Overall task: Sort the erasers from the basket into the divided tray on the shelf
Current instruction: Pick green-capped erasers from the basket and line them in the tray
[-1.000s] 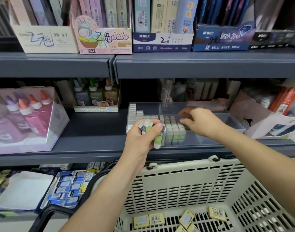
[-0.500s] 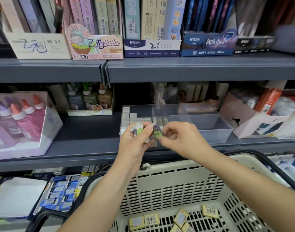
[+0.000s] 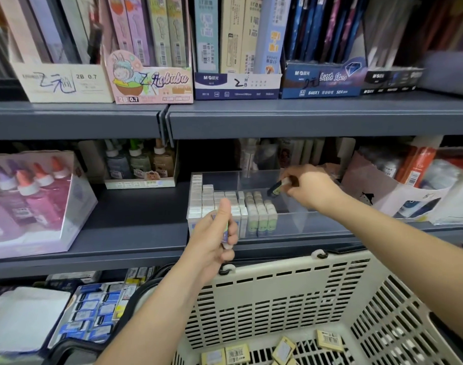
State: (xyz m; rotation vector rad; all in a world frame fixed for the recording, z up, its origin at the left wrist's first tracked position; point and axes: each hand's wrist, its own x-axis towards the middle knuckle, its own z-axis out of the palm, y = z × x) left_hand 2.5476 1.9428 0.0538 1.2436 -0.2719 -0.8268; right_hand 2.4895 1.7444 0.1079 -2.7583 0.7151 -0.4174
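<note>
Holds a small bunch of green-and-white sleeved erasers (image 3: 226, 234) in the left hand (image 3: 212, 241), fingers curled round them, thumb up, just near of the clear plastic divided tray (image 3: 304, 225) on the grey metal shelf (image 3: 120, 233). Shows rows of white and pale-green erasers (image 3: 225, 204) packed upright in the tray's left part. Pinches one dark-sleeved eraser (image 3: 276, 187), tilted, in the right hand (image 3: 314, 189) over the tray's middle compartment. Has flat yellow-labelled erasers (image 3: 237, 353) loose in the cream slotted plastic basket (image 3: 277, 293), nearest.

Stationery shop (stocked shelves (image 3: 304, 119), basket (image 3: 291, 293)).
</note>
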